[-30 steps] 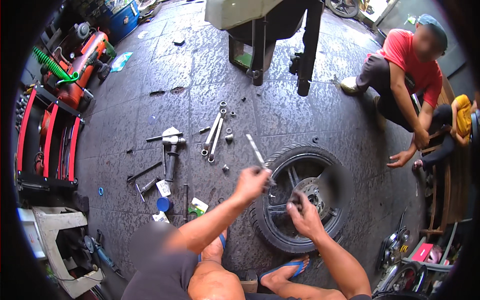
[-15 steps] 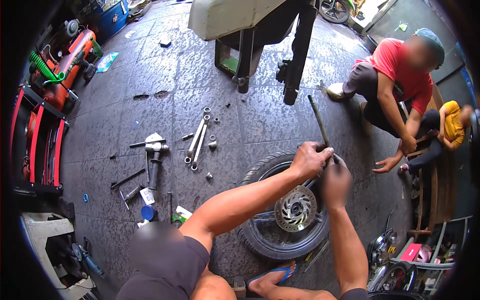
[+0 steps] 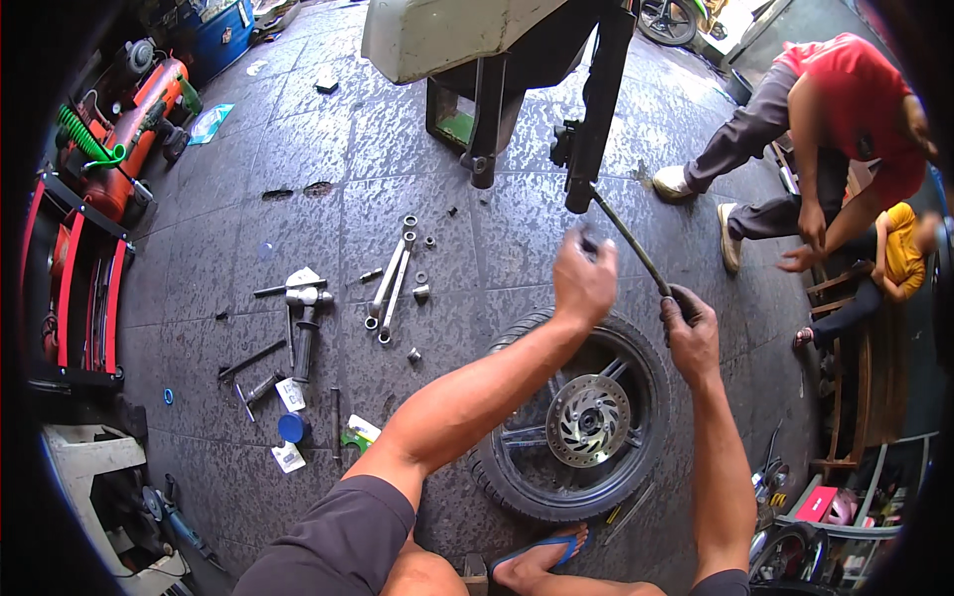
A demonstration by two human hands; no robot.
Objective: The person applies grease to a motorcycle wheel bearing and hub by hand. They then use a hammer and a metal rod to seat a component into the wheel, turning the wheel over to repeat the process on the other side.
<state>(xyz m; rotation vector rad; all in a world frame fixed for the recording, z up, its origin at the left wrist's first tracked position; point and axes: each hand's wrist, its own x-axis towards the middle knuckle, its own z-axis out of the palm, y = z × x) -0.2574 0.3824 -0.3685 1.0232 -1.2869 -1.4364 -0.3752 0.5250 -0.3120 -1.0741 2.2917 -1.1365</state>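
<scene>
My right hand [image 3: 693, 333] grips the near end of a long thin dark metal rod [image 3: 636, 245]. The rod slants up and left, its far tip at the lower end of a motorcycle fork leg [image 3: 579, 184]; whether it touches cannot be told. My left hand [image 3: 584, 281] is off the rod, just left of it, thumb and half-curled fingers apart, fingertips blurred. Below both hands a motorcycle wheel [image 3: 651, 437] lies flat on the floor, its brake disc [image 3: 588, 421] facing up. The other fork leg [image 3: 487, 129] hangs to the left, under a pale body panel [image 3: 437, 40].
Two long wrenches [image 3: 396, 283], small nuts and a mallet-like tool [image 3: 308, 308] lie left on the tiled floor [image 3: 298, 149]. A red tool rack [image 3: 68, 288] and orange compressor [image 3: 139, 134] stand far left. At right, a person in red [image 3: 845, 109] bends over; another sits behind.
My left hand has come off the rod, moving left and up. My right hand has shifted right, and the rod's tip is now at the fork leg. The person in red has risen from a squat.
</scene>
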